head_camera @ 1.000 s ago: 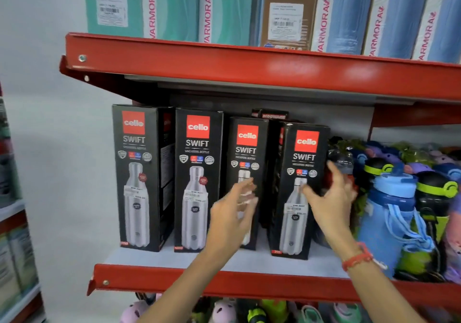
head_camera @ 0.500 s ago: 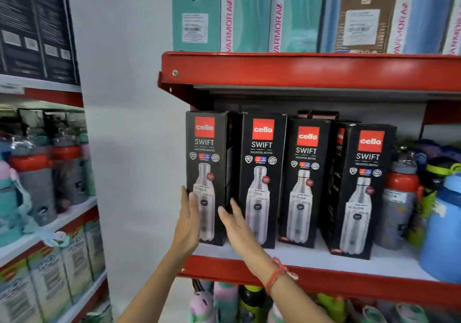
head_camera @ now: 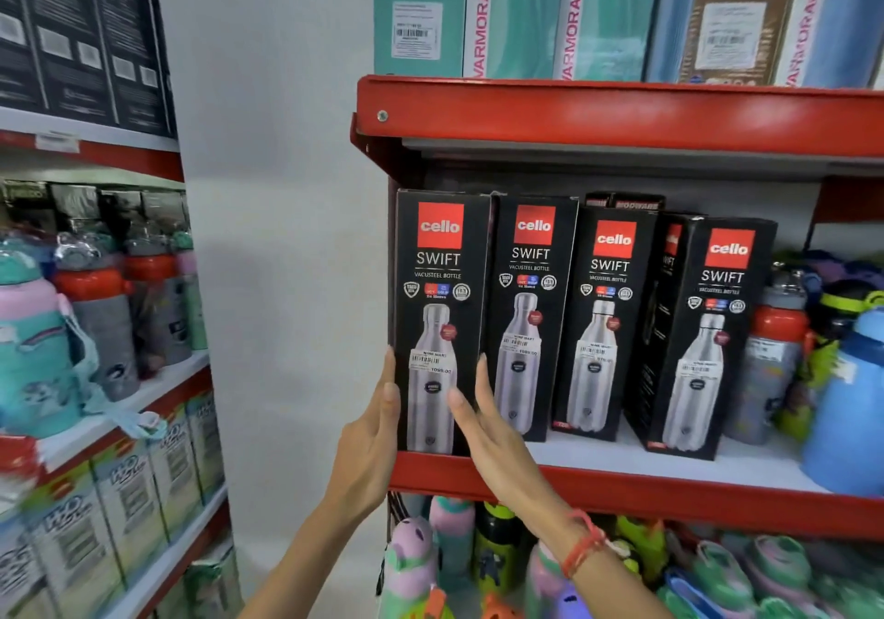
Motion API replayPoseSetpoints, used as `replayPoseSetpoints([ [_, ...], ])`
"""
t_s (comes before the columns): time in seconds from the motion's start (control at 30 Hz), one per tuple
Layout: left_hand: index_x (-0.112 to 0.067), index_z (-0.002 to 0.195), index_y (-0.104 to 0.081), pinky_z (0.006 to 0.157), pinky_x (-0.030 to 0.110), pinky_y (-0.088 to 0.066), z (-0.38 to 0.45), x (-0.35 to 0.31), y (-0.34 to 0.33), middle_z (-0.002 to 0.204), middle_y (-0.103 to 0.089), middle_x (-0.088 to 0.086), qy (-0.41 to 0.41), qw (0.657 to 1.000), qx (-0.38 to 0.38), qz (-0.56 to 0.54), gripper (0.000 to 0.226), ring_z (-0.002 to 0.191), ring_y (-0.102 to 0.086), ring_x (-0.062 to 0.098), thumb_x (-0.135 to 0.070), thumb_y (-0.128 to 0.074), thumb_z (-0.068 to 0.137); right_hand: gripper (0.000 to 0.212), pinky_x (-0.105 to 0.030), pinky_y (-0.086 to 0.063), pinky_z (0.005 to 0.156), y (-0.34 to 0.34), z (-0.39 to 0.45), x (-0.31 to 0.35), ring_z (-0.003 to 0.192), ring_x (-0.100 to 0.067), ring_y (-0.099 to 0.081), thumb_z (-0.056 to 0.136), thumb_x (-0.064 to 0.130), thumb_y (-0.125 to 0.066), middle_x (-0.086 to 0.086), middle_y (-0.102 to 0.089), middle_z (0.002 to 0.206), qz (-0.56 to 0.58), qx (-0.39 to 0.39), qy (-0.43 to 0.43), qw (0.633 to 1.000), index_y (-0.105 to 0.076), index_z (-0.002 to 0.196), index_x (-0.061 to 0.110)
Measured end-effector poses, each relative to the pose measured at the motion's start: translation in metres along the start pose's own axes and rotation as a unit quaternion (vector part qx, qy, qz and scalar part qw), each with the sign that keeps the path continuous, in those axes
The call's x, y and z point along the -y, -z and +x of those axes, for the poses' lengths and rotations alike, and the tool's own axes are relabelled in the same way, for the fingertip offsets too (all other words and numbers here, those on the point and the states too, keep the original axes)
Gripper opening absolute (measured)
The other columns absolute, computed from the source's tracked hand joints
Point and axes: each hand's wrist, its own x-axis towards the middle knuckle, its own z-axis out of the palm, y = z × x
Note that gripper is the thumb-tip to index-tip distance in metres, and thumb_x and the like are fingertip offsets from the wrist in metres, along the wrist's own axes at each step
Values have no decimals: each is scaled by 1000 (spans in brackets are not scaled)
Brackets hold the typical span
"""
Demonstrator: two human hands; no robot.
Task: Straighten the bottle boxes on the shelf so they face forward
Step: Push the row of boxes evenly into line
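Both hands now closed in on leftmost box (head_camera: pixel 437 322) since half-second earlier. Left hand (head_camera: pixel 370 432) flat on box's left edge, right hand (head_camera: pixel 483 422) flat on its lower right front; fingers (head_camera: pixel 390 393) straight, together, gripping nothing. Box upright at shelf (head_camera: pixel 622 494) left end, between palms, facing forward.

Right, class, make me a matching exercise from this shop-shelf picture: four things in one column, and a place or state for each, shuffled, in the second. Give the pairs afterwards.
Column one
1. leftmost black box
2. rightmost black box
3. teal boxes
4. red wrist thread

Column two
A. on the top shelf, above the red rail
B. turned at an angle, one side panel showing
C. on the arm of the right hand
D. between the left hand and the right hand

Pairs: 1-D, 2-B, 3-A, 4-C
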Motion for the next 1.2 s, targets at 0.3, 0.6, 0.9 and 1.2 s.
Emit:
replayPoseSetpoints([
  [0.3,-26,142,-39,103,10,-26,-17,-19,-31,143,-44,-1,-91,970,-187,122,53,128,-42,9,-47,-27,96,58,-21,-29,107,25,-4,-15,133,0,-39,93,58,-40,16,-43,146,42,-133,44,989,-34,148,38],
  [0.6,-31,150,8,115,26,0,-1,-49,-143,161,10,-11,9,999,17,-29,83,145,11,2,-74,-18,84,60,-47,-14,122,88,19,-41,149,-12,-16,97,53,-35,13,-15,162,105,-109,-7,988,-14,152,39],
  [0.9,-31,151,3,108,26,-6,-1,-55,-145,162,-5,-6,65,997,-44,-11,102,145,-3,6,-88,-7,67,61,-40,-11,121,96,4,-43,149,-13,-15,94,64,-24,25,-14,155,64,-22,-4,998,-5,150,49],
  [1.2,-30,150,-14,115,30,-9,-37,-55,-123,158,-20,-9,93,992,-58,-59,102,138,-16,0,-89,-2,67,64,-43,-20,122,100,-33,-49,146,-10,-25,82,77,-30,34,-22,136,77,-14,2,997,-15,142,62],
])
